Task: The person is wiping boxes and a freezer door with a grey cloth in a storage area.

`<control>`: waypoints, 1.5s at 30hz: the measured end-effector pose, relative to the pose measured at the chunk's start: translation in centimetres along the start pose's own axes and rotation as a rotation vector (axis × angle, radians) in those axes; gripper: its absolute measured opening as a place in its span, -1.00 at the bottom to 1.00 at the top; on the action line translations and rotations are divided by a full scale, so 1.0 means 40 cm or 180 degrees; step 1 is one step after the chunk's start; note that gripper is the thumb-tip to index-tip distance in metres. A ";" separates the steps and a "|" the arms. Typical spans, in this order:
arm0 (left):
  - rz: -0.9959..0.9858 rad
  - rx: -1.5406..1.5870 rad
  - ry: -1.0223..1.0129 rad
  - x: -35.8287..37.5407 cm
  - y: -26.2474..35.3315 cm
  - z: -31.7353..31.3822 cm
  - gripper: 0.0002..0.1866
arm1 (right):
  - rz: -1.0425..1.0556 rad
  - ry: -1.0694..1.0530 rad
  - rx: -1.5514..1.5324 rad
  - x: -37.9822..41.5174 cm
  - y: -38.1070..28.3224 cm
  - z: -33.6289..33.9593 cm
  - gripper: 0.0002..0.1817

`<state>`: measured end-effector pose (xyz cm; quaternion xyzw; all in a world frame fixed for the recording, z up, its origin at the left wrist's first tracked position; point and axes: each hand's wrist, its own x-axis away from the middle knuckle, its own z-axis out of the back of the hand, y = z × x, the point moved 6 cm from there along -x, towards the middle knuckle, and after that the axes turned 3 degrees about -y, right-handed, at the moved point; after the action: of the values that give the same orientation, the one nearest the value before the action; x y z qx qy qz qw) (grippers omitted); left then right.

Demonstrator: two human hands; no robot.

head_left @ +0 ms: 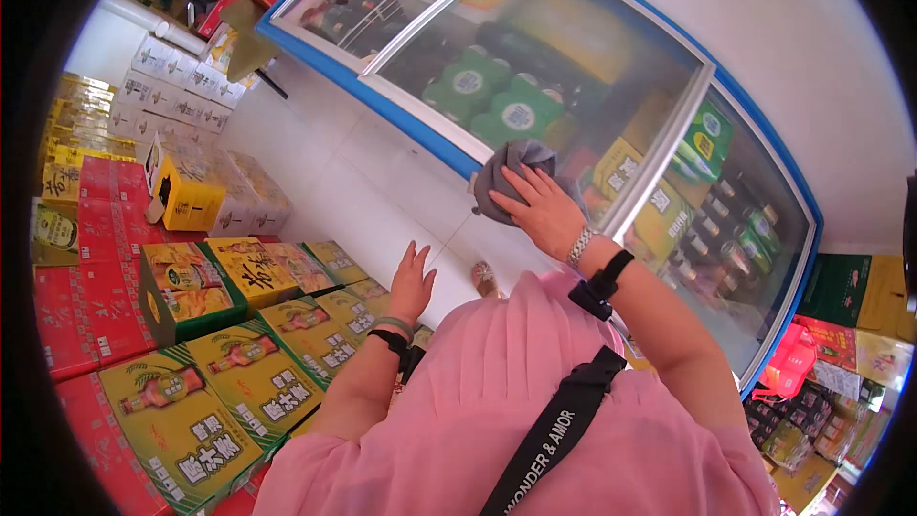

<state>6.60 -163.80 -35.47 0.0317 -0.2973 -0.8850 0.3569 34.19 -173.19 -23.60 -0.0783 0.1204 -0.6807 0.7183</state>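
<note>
A crumpled grey cloth (506,164) lies under my right hand (543,212), at the near edge of a glass-topped freezer (401,134) with a blue rim. My right fingers are spread over the cloth and press it against the frame and glass; the palm side is hidden. Nothing is in my left hand (411,285), which hangs in the air over the floor with its fingers apart, beside the stacked cartons. Through the sliding glass, green packs of cans (516,113) and yellow cartons (650,205) show inside the freezer.
Green-yellow beer cartons (253,363) and red cartons (95,311) are stacked on the left, with white cartons (172,86) behind. Tiled floor (334,182) runs between them and the freezer. A pink bag (788,363) and more goods are at the right.
</note>
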 end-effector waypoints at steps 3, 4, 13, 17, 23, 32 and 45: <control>0.0463 -0.0037 -0.0403 0.032 -0.136 -0.005 -0.43 | 0.0007 0.0003 0.0206 -0.150 -0.017 -0.031 -0.42; 0.0597 -0.0083 -0.0520 0.049 -0.172 -0.001 -0.44 | 0.0021 0.0009 0.0282 -0.201 -0.024 -0.040 -0.40; 0.1396 0.0236 -0.0568 0.253 -0.408 0.062 -0.48 | 0.0267 -0.0177 0.0825 -0.596 -0.082 -0.099 -0.38; 0.1820 0.0291 -0.0610 0.380 -0.514 0.026 -0.50 | 0.0440 -0.0231 0.0908 -0.688 -0.094 -0.121 -0.35; 0.2202 0.0807 -0.0514 0.437 -0.530 -0.014 -0.51 | 0.0627 -0.0228 0.1133 -0.854 -0.098 -0.160 -0.37; 0.2238 0.1077 -0.0024 0.377 -0.552 0.063 -0.51 | 0.0707 -0.0332 0.1794 -1.174 -0.150 -0.221 -0.55; 0.2559 0.0812 0.0234 0.222 -0.664 0.445 -0.52 | 0.0583 -0.0334 0.1854 -1.656 -0.185 -0.310 -0.58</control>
<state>-21.07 -145.52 -34.06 -0.0113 -0.3801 -0.6298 0.6773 20.68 -106.97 -29.06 0.1070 -0.1105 -0.6140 0.7742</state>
